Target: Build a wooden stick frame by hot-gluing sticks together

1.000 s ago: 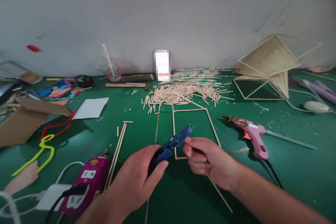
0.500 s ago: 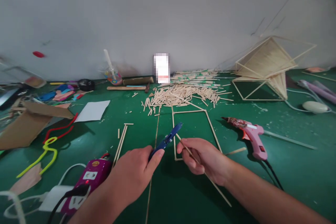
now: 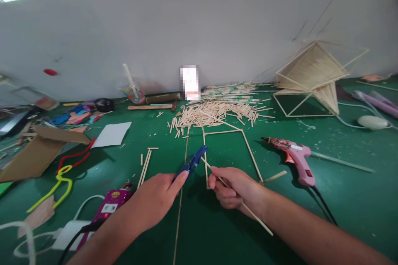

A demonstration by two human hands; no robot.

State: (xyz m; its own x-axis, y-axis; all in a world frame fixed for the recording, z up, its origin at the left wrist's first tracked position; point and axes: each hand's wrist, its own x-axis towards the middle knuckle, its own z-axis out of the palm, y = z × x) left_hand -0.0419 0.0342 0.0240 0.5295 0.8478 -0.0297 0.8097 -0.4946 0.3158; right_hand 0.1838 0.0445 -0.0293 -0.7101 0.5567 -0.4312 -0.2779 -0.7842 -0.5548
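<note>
Closed around a blue cutting tool (image 3: 196,159), my left hand (image 3: 158,198) is left of centre, with the tool's head pointing up and right. In my right hand (image 3: 233,188) is a thin wooden stick (image 3: 256,218), pinched by the fingers and slanting down to the right. The stick's upper end lies close to the tool's head; whether they touch I cannot tell. Behind my right hand a frame of joined sticks (image 3: 251,153) lies flat on the green table (image 3: 199,236). A pile of short sticks (image 3: 217,112) is beyond it.
On the right lies a pink glue gun (image 3: 300,161) with a cable; behind it stands a stick structure (image 3: 314,78). A purple power strip (image 3: 112,207), pipe cleaners (image 3: 65,178), cardboard (image 3: 34,151) and white paper (image 3: 112,133) are at left. A hammer (image 3: 152,107) lies near the wall.
My left hand and the blue tool have moved slightly left and the tool's head looks more closed. The stick's upper end has shifted left with it. The view has turned slightly.
</note>
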